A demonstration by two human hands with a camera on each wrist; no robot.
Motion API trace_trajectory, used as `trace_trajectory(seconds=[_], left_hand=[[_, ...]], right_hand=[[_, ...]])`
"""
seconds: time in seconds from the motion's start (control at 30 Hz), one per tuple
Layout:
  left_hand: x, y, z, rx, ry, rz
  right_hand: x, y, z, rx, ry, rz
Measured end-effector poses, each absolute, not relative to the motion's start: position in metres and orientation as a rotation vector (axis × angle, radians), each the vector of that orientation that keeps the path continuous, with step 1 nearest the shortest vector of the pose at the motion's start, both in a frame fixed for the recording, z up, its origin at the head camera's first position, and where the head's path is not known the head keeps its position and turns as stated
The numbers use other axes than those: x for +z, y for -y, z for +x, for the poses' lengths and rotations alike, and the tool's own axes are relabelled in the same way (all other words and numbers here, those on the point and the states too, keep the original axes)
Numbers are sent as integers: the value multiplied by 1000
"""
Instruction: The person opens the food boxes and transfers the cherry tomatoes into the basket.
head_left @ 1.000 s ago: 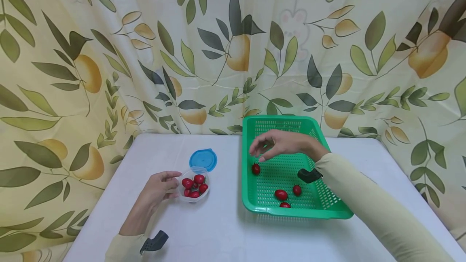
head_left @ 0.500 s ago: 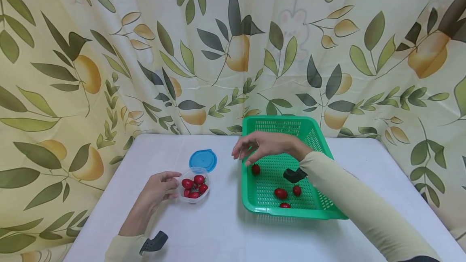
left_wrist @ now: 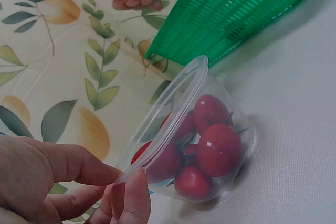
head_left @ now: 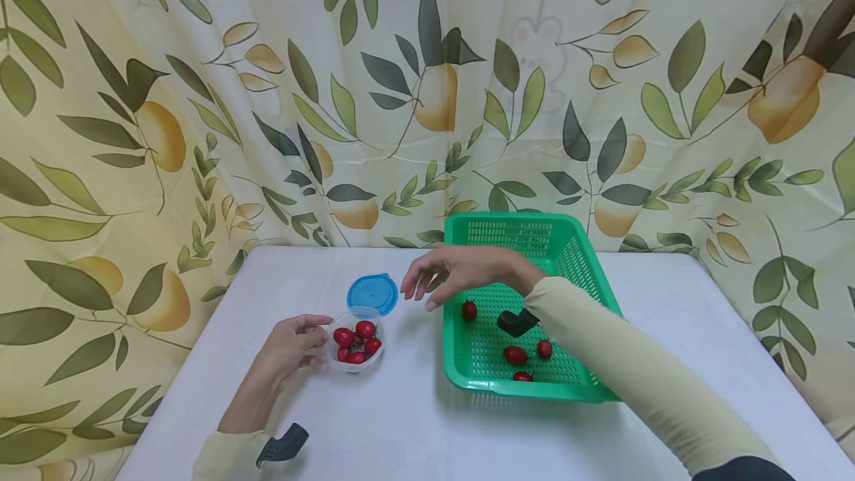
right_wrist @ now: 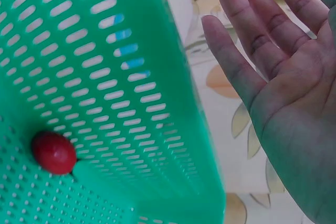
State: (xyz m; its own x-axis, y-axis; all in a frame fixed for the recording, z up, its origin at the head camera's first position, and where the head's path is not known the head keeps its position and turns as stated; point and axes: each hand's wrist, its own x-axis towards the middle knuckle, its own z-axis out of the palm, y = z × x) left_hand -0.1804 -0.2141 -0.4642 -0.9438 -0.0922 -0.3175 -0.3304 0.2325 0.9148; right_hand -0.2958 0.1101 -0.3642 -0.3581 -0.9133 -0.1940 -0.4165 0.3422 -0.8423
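My left hand (head_left: 292, 347) pinches the rim of a small clear plastic container (left_wrist: 247, 140) between thumb and fingers. Several cherry tomatoes (left_wrist: 219, 149), some with green stems, lie inside it. A round blue lid (head_left: 372, 295) rests flat on the table just behind the container. With its fingers apart and nothing in it, my right hand (head_left: 461, 273) hovers over the left edge of a green perforated basket (head_left: 534, 389). Several more tomatoes (head_left: 515, 355) lie on the basket's floor; one tomato (right_wrist: 54, 152) shows close to its side wall in the right wrist view.
Under everything is a table with a white cover (head_left: 374, 429). A curtain (head_left: 267, 95) printed with fruit and leaves hangs right behind its back edge. The basket's raised walls stand under my right forearm (head_left: 621, 347).
My right hand has moved left, from above the basket to past its left edge, staying empty. My left hand and the container have stayed in place.
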Motion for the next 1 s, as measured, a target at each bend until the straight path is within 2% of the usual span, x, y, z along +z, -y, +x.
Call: trace_trajectory(seconds=[1.0], left_hand=[[-462, 216, -181, 1809, -2256, -377]], right_hand=[[-380, -34, -296, -794, -1804, -1213]])
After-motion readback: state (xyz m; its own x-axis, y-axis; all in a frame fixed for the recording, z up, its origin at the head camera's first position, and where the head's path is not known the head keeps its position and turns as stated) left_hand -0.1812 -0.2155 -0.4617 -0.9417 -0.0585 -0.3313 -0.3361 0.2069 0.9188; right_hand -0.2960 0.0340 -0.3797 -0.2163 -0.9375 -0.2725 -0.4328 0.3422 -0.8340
